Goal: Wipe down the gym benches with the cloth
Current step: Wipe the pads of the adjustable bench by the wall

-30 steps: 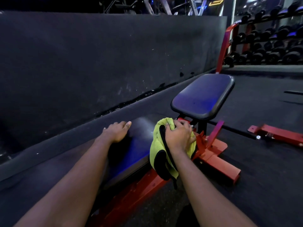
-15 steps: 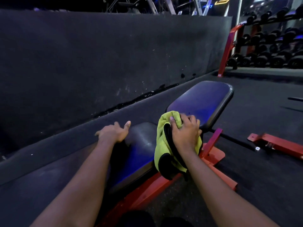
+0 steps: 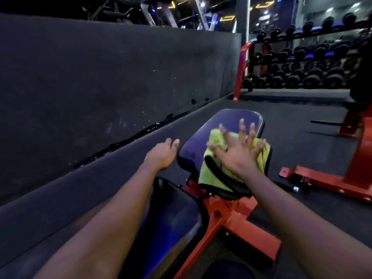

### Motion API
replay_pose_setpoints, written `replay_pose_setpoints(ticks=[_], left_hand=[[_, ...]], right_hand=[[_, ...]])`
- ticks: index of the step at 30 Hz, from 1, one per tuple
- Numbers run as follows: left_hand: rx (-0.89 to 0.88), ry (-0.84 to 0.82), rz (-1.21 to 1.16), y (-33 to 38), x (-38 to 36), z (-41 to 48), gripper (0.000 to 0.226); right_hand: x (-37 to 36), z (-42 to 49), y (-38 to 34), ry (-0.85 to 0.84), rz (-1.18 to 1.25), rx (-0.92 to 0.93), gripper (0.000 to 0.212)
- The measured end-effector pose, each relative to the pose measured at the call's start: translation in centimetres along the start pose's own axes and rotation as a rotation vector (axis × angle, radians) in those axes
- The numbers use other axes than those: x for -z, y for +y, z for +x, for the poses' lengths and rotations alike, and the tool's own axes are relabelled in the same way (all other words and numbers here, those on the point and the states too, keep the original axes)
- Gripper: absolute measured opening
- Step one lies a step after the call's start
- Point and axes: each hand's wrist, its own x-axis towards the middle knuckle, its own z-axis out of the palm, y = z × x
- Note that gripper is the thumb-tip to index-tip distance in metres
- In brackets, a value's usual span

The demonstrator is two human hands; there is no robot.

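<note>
Two hands: right hand (image 3: 239, 156) splayed flat on cloth (image 3: 210, 174), left hand (image 3: 163, 156) relaxed, empty. I'd press evenly, sweep seat (image 3: 227, 119) to far edge.

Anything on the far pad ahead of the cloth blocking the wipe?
Nothing visible. The right hand presses the cloth flat on the far pad, whose end beyond the fingers is bare. The left hand sits off its left edge.

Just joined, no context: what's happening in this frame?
A person is wiping a gym bench. The right hand, fingers spread, presses a yellow-green cloth onto the far pad; the cloth hangs over the pad's near edge. The left hand is open beside the pad's left edge, holding nothing. A dumbbell rack stands behind.
</note>
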Motion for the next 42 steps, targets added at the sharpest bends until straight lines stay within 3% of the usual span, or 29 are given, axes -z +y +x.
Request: replay_pose_setpoints(ticks=[2, 4, 8, 15, 20, 23, 27, 31, 35, 39, 42], left_hand=[[-0.018, -0.015, -0.072, 0.5, -1.4, 2.7, 0.062], [-0.006, -0.048, -0.156, 0.4, -2.5, 5.0, 0.067], [-0.052, -0.198, -0.292, -0.4, -4.6, 7.5, 0.063], [-0.062, -0.188, -0.439, -2.1, -5.8, 8.9, 0.060], [-0.092, -0.183, -0.563, -3.0, -6.8, 7.8, 0.044], [-0.109, -0.200, -0.634, -3.1, -7.1, 7.5, 0.045], [-0.130, -0.159, -0.660, -3.4, -7.6, 8.2, 0.051], [-0.153, -0.133, -0.673, -3.9, -8.1, 8.6, 0.052], [-0.208, -0.134, -0.674, -4.0, -8.2, 8.7, 0.051], [-0.215, -0.151, -0.660, -4.2, -7.9, 8.9, 0.044], [-0.229, -0.146, -0.638, -4.3, -7.9, 8.7, 0.058]], right_hand=[[-2.0, 0.2, 1.0, -0.131, -0.208, 0.018, 0.082], [-2.8, 0.0, 1.2, -0.065, -0.250, 0.022, 0.085], [-3.1, 0.4, 1.2, 0.003, -0.266, 0.009, 0.084], [-2.8, 0.4, 0.7, -0.022, -0.319, -0.032, 0.086], [-4.2, -1.7, -2.6, 0.055, -0.377, -0.134, 0.081], [-4.8, -2.3, -2.6, 0.030, -0.379, 0.007, 0.075], [-4.2, -0.9, -1.7, 0.065, -0.372, -0.068, 0.066], [-4.0, -0.7, -0.5, -0.016, -0.405, 0.061, 0.065], [-3.0, 1.7, 0.2, 0.035, -0.354, -0.131, 0.066], [-2.4, 2.4, 1.8, -0.070, -0.348, 0.004, 0.066], [-1.4, 6.3, 2.5, -0.084, -0.280, -0.146, 0.061]])
